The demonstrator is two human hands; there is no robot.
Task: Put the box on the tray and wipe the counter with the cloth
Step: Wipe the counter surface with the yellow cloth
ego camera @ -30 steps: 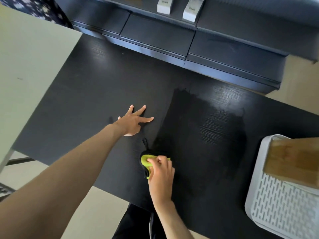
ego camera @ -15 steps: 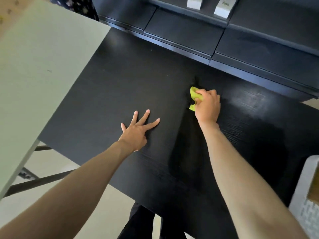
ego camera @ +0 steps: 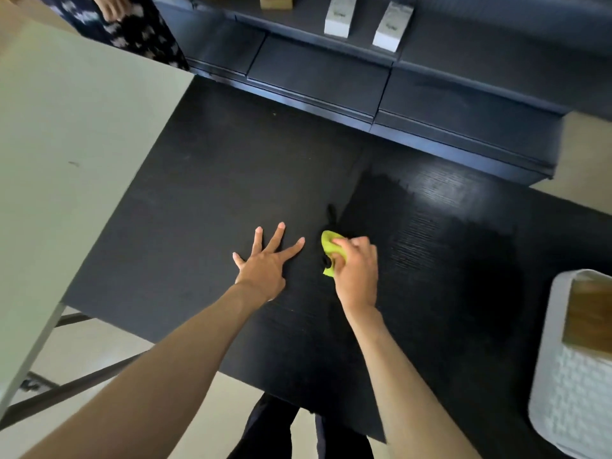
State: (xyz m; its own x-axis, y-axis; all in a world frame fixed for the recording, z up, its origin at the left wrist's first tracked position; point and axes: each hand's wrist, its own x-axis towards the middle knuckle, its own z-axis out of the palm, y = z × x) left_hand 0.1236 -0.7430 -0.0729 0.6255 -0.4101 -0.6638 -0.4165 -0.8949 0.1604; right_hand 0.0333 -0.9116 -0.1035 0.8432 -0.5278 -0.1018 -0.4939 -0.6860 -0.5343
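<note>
Right hand [ego camera: 356,274] presses cloth [ego camera: 331,250] — on counter [ego camera: 231,180].

cloth [ego camera: 331,248]: lime-green | counter [ego camera: 231,180]: black | tray [ego camera: 559,376]: white | box [ego camera: 589,316]: tan

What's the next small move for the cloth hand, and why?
Probably shift the right hand and cloth left, toward the flat left hand. The counter right of the cloth looks darker and wiped; the left part still looks matte. The box already sits on the tray.
</note>
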